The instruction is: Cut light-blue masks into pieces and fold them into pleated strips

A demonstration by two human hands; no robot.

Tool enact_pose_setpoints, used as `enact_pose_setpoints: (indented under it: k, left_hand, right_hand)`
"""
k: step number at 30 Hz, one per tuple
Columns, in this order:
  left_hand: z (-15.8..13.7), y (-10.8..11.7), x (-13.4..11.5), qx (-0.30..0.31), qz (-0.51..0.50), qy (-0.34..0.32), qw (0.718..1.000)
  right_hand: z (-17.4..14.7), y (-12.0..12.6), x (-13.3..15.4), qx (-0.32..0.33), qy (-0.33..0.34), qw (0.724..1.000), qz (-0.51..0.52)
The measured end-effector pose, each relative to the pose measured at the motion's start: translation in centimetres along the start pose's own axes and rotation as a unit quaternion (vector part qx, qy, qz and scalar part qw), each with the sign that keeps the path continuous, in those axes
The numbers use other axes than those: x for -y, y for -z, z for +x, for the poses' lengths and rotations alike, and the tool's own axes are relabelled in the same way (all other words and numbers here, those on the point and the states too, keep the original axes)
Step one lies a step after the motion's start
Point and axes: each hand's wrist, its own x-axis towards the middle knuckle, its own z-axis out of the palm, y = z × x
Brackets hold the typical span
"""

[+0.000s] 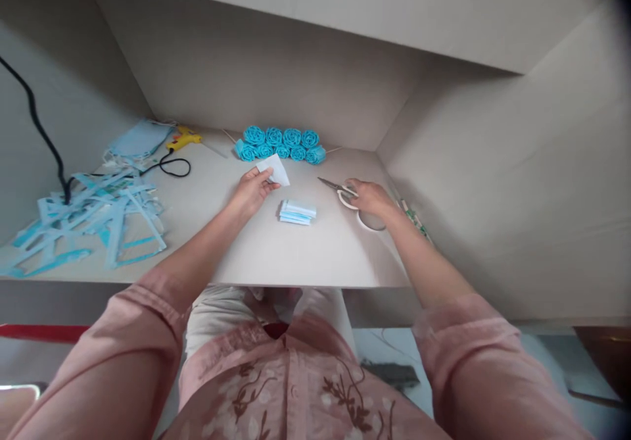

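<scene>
Between the thumb and fingers of my left hand (pixel 255 189) is a small folded white piece (pixel 275 169), like thin cloth or paper, with a pointed corner. My right hand (pixel 371 196) is closed around the white handles of a pair of scissors (pixel 340 189), whose blades point left toward the middle. Just below that hand lies a white ring, maybe a tape roll (pixel 369 223), partly covered by my wrist. A short stack of folded pale blue and white pieces (pixel 297 212) rests on the tabletop (pixel 300 256) between my hands.
Several blue rosettes (pixel 280 144) stand in two rows at the back. On the left are tangled blue and white strips (pixel 108 216), a pile of pale blue sheets (pixel 140 139) and a yellow glue gun (pixel 184 139) with a black cord (pixel 32 108). Walls enclose three sides.
</scene>
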Motion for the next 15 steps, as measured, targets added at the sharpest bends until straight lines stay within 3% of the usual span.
enact_pose_setpoints:
  k: [2,3,4,7,9,11,13,15]
  left_hand:
    - [0.0,0.0,-0.1,-0.002,-0.012,0.007,1.000]
    - [0.1,0.0,-0.1,-0.004,-0.020,0.010,1.000]
    - [0.1,0.0,-0.2,-0.007,-0.028,0.015,0.999]
    - [0.1,-0.1,-0.3,-0.020,-0.056,0.032,0.998]
    - [0.1,-0.1,-0.5,-0.029,-0.073,0.045,0.996]
    - [0.2,-0.1,-0.7,-0.038,-0.087,0.053,0.994]
    - [0.3,0.0,-1.0,-0.042,-0.100,0.054,0.993]
    - [0.4,0.2,-1.1,-0.045,-0.111,0.050,0.992]
  right_hand:
    - [-0.2,0.7,0.4,-0.016,-0.008,0.995,0.099]
    - [-0.6,1.0,0.9,-0.018,-0.010,0.980,0.198]
    - [-1.0,1.3,1.6,-0.012,-0.007,0.944,0.329]
    - [-2.4,1.4,4.6,0.044,0.033,0.778,0.626]
    - [-3.0,1.2,6.7,0.106,0.056,0.689,0.715]
    - [-2.8,1.0,8.4,0.133,0.073,0.623,0.767]
    - [-2.2,0.9,9.5,0.157,0.089,0.591,0.786]
    - [-1.3,0.7,10.1,0.178,0.102,0.588,0.782]
